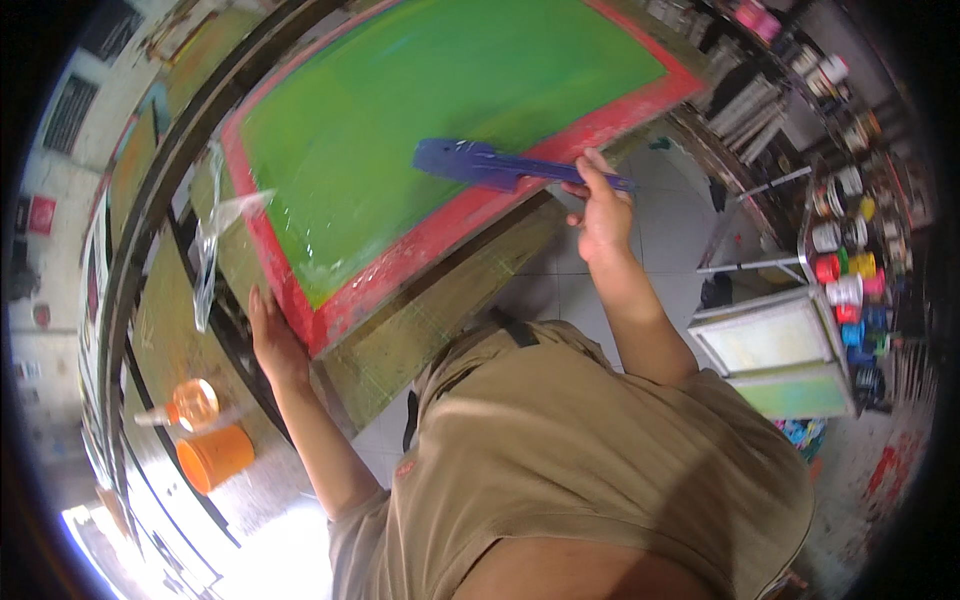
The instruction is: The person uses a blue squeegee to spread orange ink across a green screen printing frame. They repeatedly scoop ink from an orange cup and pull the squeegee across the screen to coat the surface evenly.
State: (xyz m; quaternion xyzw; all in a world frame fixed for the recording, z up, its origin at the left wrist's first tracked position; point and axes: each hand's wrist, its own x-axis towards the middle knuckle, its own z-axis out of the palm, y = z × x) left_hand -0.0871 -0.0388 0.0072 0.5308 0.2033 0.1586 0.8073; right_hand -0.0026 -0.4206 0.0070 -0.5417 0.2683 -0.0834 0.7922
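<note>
A large screen frame with a green mesh (400, 80) and a red border (624, 118) lies tilted over a worn board. In my right hand (605, 215) is a flat blue-purple spreader (460, 162), its broad blade over the lower right part of the green surface. My left hand (275, 340) grips the frame's lower left corner, thumb and fingers at the red edge. Wet glossy streaks show near that corner. Just left of the frame hangs a crumpled clear plastic strip (208, 270).
On the left a bench (160, 300) holds an orange cup (213, 458) and a translucent orange bottle (195, 402). Racks of paint containers (845, 290) line the right. Pale framed screens (760, 337) stand below them. Dark rails run along the left, and tiled floor (650, 240) shows beneath.
</note>
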